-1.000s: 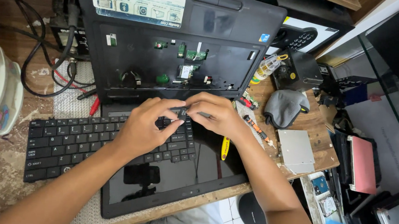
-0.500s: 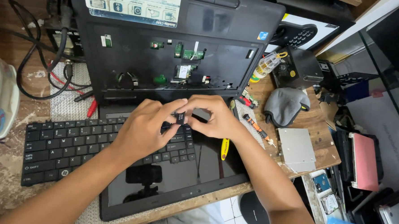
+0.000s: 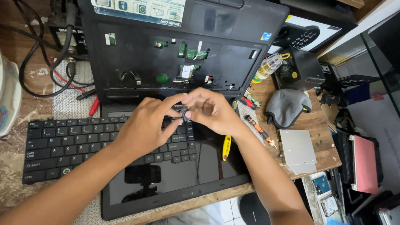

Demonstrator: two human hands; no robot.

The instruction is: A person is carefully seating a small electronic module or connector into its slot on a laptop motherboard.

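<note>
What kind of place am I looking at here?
Probably an electronics repair bench: an opened laptop with bare circuit boards, its detached keyboard, screwdrivers and a loose optical drive on a cluttered wooden table.

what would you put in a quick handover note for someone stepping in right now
Left hand and right hand: fingertips together, pinching a small dark part just above the loose keyboard; what it is I cannot tell.
Keyboard: out of its bay, lying across the laptop's screen.
Laptop base: bay open, green boards exposed.
Yellow-handled tool and orange screwdriver lie right of the hands.
Done: keyboard lifted out.
Left: keyboard not seated; small part in hand.
</note>
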